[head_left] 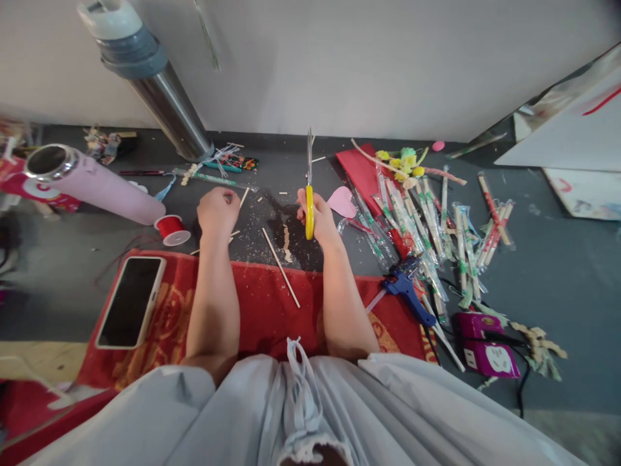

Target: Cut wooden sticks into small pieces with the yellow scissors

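Note:
My right hand (319, 217) is wrapped round a pair of yellow-handled scissors (309, 194), blades pointing away from me and apparently together. To its left, my left hand (219, 210) is curled into a closed shape over the grey table; whatever its fingers may hold is hidden. Thin pale wooden pieces (244, 197) show beside that hand. Between my forearms a thin wooden stick (281, 267) lies slanted, partly on the red cloth (272, 327). Pale crumbs and a small heap of shavings (287, 244) are scattered between the hands.
On the left stand a steel flask (169, 103), a pink tumbler (107, 194), a red thread spool (172, 230) and a phone (130, 302). Right of me lie many wrapped sticks (417, 220), a blue glue gun (410, 294) and a purple box (486, 343). A wall (339, 65) closes the back.

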{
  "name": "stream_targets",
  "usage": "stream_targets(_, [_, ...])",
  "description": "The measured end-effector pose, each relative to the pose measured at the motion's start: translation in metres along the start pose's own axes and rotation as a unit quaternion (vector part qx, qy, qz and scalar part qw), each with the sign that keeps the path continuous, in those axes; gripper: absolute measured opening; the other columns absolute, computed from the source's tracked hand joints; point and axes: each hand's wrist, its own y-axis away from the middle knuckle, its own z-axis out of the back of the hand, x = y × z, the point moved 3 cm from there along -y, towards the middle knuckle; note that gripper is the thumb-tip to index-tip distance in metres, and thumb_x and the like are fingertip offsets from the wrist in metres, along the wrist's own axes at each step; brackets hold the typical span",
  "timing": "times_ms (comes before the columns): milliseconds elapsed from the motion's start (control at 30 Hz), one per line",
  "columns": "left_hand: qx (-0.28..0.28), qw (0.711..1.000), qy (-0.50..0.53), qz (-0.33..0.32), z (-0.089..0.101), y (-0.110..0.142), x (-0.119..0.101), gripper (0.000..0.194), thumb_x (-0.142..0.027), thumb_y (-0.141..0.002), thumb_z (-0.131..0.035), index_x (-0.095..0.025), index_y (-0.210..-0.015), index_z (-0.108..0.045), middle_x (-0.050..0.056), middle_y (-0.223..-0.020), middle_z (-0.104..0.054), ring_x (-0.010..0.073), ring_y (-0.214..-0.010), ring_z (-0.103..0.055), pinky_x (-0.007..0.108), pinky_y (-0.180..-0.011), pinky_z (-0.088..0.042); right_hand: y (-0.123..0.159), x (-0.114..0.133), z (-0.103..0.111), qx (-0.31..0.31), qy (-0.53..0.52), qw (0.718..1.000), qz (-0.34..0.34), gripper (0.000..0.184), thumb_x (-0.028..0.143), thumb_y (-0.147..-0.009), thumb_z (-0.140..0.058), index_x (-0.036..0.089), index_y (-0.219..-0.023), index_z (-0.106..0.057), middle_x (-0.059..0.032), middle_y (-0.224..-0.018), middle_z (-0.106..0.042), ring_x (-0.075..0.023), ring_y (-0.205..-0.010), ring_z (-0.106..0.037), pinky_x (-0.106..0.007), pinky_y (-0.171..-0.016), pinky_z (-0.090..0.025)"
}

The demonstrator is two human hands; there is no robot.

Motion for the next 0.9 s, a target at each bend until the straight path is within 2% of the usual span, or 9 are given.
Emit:
stream_targets(100, [0.012, 1.0, 0.0, -0.016, 0.023, 0.004, 0.001, 0.025, -0.033, -0.087, -0.053, -0.021, -0.097, -0.073, 0.005, -0.092, -0.073, 0.0226, -0.092, -0.065, 0.03, -0.082, -0.046, 0.001, 0.002, 0.0, 0.006, 0.02, 0.999, 0.032, 0.05, 0.073, -0.077, -0.057, 0.024, -0.082, -0.056, 0.0069, -0.059, -0.051, -0.009, -0.056, -0.049, -0.023, -0.056, -0.037])
stream_targets(200, [0.031, 0.998, -0.013, -0.052, 0.045, 0.011, 0.002, 0.027, -0.032, -0.086, -0.056, -0.017, -0.1, -0.074, 0.006, -0.09, -0.072, 0.0193, -0.085, -0.062, 0.029, -0.082, -0.045, 0.001, 0.001, 0.001, 0.008, 0.019, 0.999, 0.035, 0.048, 0.072, -0.08, -0.054, 0.024, -0.082, -0.056, 0.0057, -0.059, -0.05, -0.0095, -0.056, -0.048, -0.024, -0.056, -0.036])
stream_targets(333, [0.078, 0.993, -0.062, -0.059, 0.061, 0.016, 0.011, 0.02, -0.026, -0.081, -0.061, -0.017, -0.091, -0.075, 0.004, -0.081, -0.07, 0.0142, -0.072, -0.054, 0.027, -0.077, -0.042, 0.001, 0.002, 0.003, 0.001, 0.014, 0.999, 0.029, 0.045, 0.069, -0.081, -0.055, 0.024, -0.082, -0.055, 0.0043, -0.06, -0.051, -0.0107, -0.057, -0.049, -0.025, -0.055, -0.036])
stream_targets(500, [0.15, 0.982, -0.101, -0.06, 0.054, 0.01, 0.026, 0.009, -0.022, -0.074, -0.068, -0.018, -0.079, -0.075, 0.001, -0.067, -0.066, 0.0124, -0.061, -0.049, 0.026, -0.064, -0.037, 0.001, 0.001, 0.003, -0.005, 0.018, 0.999, 0.031, 0.049, 0.073, -0.079, -0.054, 0.024, -0.081, -0.053, 0.0058, -0.058, -0.05, -0.0095, -0.054, -0.048, -0.024, -0.053, -0.035])
stream_targets(667, [0.25, 0.959, -0.125, -0.036, 0.036, 0.003, 0.031, 0.006, -0.02, -0.066, -0.072, -0.021, -0.061, -0.071, 0.001, -0.057, -0.064, 0.0182, -0.06, -0.058, 0.029, -0.061, -0.039, 0.001, 0.003, 0.003, -0.002, 0.018, 0.999, 0.036, 0.049, 0.073, -0.079, -0.054, 0.024, -0.079, -0.051, 0.0059, -0.056, -0.049, -0.0095, -0.053, -0.048, -0.025, -0.051, -0.035])
stream_targets(800, [0.281, 0.947, -0.149, -0.033, 0.025, 0.006, 0.019, 0.011, -0.023, -0.062, -0.075, -0.021, -0.055, -0.067, 0.001, -0.058, -0.065, 0.0201, -0.063, -0.062, 0.029, -0.063, -0.042, 0.002, 0.005, 0.003, -0.005, 0.02, 0.999, 0.038, 0.048, 0.072, -0.081, -0.053, 0.024, -0.078, -0.051, 0.0055, -0.057, -0.049, -0.0093, -0.054, -0.049, -0.024, -0.052, -0.036])
stream_targets(900, [0.27, 0.944, -0.184, -0.046, 0.018, 0.008, 0.011, 0.009, -0.024, -0.062, -0.075, -0.022, -0.058, -0.067, 0.002, -0.065, -0.068, 0.021, -0.067, -0.064, 0.029, -0.065, -0.044, 0.002, 0.005, 0.004, 0.0, 0.011, 1.0, 0.027, 0.047, 0.071, -0.081, -0.056, 0.024, -0.077, -0.051, 0.0045, -0.059, -0.051, -0.01, -0.058, -0.052, -0.024, -0.053, -0.038])
